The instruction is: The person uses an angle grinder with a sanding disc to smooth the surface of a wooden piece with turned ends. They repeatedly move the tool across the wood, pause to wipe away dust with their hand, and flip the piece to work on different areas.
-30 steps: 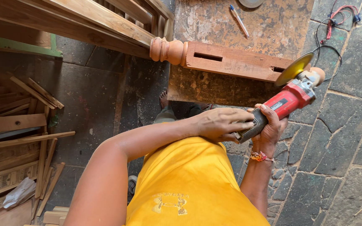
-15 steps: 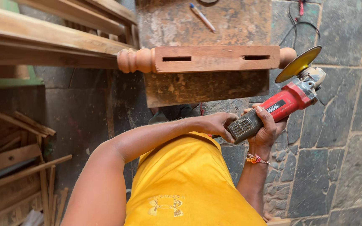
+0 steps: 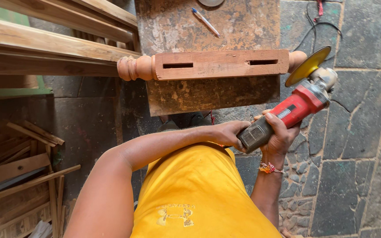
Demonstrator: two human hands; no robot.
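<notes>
Both my hands grip a red angle grinder (image 3: 298, 103) with a yellow disc (image 3: 308, 66). My left hand (image 3: 228, 132) wraps the grey rear end of its body, and my right hand (image 3: 280, 134) holds it from below, a beaded band on the wrist. The disc sits just off the right end of a turned wooden post (image 3: 217, 65) with two slots cut in its flat face. That post lies across a worn brown work slab (image 3: 208, 94).
A pen (image 3: 205, 20) lies on the slab's far part. Long timber beams (image 3: 45, 42) stretch to the left. Loose wood strips (image 3: 18, 167) pile at the lower left. A cable (image 3: 318, 22) trails over the stone paving (image 3: 362, 145) on the right.
The view has shifted so the post and slab sit lower and more central. The grinder stays in both hands, its disc still by the post's right end.
</notes>
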